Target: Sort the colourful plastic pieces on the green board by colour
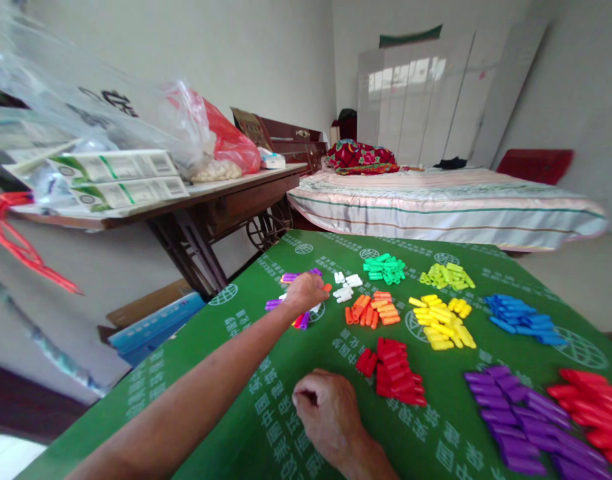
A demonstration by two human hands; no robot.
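My left hand (305, 292) reaches over a mixed pile of small plastic tubes (302, 321) in purple, white, red and yellow. Its fingers are pinched together, with an orange tube (327, 287) at their tips. Close to the table's near side my right hand (331, 413) is curled into a loose fist; what it holds, if anything, is hidden. Sorted piles lie to the right: white tubes (343, 292), orange tubes (371, 310), green tubes (385, 269) and dark red tubes (397, 373), the last beside my right hand.
Farther right lie yellow tubes (443, 323), lime tubes (447, 275), blue tubes (523, 320), purple tubes (521, 420) and red tubes (591, 407) on the green table (226, 373). A side table (226, 200) with boxes and bags stands left, a bed (436, 200) behind.
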